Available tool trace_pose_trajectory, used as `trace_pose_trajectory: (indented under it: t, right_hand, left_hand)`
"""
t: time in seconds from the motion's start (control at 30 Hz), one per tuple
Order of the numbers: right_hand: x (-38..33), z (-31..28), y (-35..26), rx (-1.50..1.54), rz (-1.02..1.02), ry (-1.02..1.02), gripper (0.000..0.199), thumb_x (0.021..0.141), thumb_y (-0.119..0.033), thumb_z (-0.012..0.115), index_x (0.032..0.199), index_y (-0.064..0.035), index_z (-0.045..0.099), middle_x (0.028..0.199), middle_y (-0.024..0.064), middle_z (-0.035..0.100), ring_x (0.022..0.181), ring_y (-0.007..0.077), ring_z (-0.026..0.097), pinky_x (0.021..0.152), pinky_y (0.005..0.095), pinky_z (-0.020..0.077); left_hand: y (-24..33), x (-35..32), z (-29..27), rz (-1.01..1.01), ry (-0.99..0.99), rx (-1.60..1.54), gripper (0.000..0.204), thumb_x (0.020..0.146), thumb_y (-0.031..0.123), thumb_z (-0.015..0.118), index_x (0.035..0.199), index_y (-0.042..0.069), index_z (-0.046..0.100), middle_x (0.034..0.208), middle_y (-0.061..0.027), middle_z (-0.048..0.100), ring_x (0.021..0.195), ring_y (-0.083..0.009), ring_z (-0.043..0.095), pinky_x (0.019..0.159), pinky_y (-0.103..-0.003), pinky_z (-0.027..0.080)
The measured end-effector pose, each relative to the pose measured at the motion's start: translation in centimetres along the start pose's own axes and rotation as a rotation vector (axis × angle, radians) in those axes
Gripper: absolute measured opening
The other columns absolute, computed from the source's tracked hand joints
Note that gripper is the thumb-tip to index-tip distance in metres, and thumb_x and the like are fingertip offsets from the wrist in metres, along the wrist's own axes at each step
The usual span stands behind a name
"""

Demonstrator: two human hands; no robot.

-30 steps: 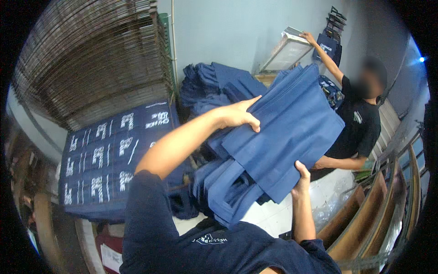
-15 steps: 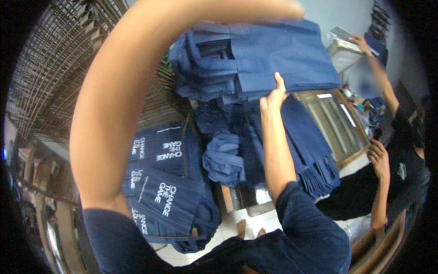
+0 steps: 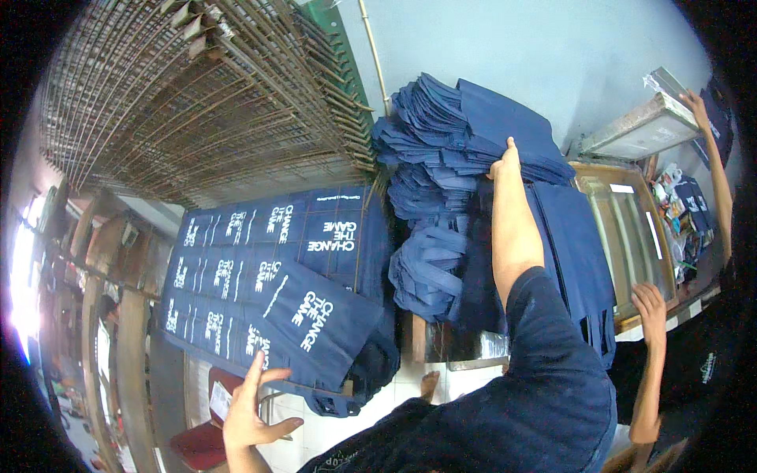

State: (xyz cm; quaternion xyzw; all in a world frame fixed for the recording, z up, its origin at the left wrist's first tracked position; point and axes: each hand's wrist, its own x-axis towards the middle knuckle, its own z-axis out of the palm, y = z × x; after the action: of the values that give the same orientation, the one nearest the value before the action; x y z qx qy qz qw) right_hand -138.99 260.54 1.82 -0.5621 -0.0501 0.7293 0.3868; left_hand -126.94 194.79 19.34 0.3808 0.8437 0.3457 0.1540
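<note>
Apparently the step in hand is settling the pile point(image 3: 505, 114): the right grip point(image 3: 506, 163) rests its thumb against the near edge, the other fingers hidden, so whether it is clamped I cannot tell. The left grip point(image 3: 248, 414) is empty, digits spread, just beside the printed bags point(image 3: 319, 315). The next move probably calls for a gentle, even push that keeps the layers together. The pile lies just beyond the right grip, navy, plain and smooth on top, ruffled to that grip's left.
</note>
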Motion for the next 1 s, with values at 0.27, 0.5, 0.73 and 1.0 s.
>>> trace_pose_trajectory:
  t: [0.27, 0.5, 0.73, 1.0]
  right_hand:
    - [-15.8, -3.3, 4.4, -0.085, -0.175, -0.468, 0.113, 0.067, -0.041, 0.075, 0.143, -0.0039, -0.001, 0.148, 0.0183, 0.015, 0.134, 0.0332, 0.023, 0.104, 0.0571, 0.0224]
    - [-25.6, -16.9, 11.9, -0.379, -0.102, -1.059, 0.073, 0.077, -0.044, 0.067, 0.133, -0.0137, 0.032, 0.119, 0.0100, 0.053, 0.111, 0.0246, 0.050, 0.088, 0.0435, 0.0366]
    - [-26.4, -28.6, 14.0, -0.545, 0.072, -1.121, 0.048, 0.084, -0.040, 0.059, 0.122, -0.0133, 0.046, 0.104, 0.0057, 0.060, 0.098, 0.0177, 0.057, 0.082, 0.0352, 0.0400]
    - [-28.4, -37.7, 15.9, -0.775, 0.144, -1.151, 0.037, 0.084, -0.036, 0.061, 0.113, -0.0151, 0.052, 0.096, 0.0025, 0.062, 0.086, 0.0134, 0.060, 0.073, 0.0301, 0.0412]
  left_hand:
    - [-0.5, -3.3, 4.8, -0.034, 0.019, -0.094, 0.116, 0.051, 0.011, 0.083, 0.143, -0.001, 0.012, 0.110, -0.0204, 0.061, 0.106, -0.0327, 0.058, 0.095, -0.041, 0.041]
    - [0.6, -10.6, 10.4, -0.147, 0.012, -0.186, 0.114, 0.056, 0.009, 0.082, 0.144, 0.003, 0.011, 0.113, -0.0196, 0.059, 0.107, -0.0293, 0.057, 0.095, -0.040, 0.040]
    - [2.2, -20.3, 15.4, -0.355, 0.036, -0.361, 0.111, 0.059, 0.003, 0.080, 0.145, 0.006, 0.009, 0.115, -0.0176, 0.058, 0.108, -0.0266, 0.056, 0.093, -0.040, 0.042]
    - [1.4, -26.0, 17.6, -0.366, 0.106, -0.430, 0.109, 0.062, 0.002, 0.077, 0.145, 0.008, 0.007, 0.118, -0.0179, 0.056, 0.109, -0.0286, 0.055, 0.091, -0.040, 0.043]
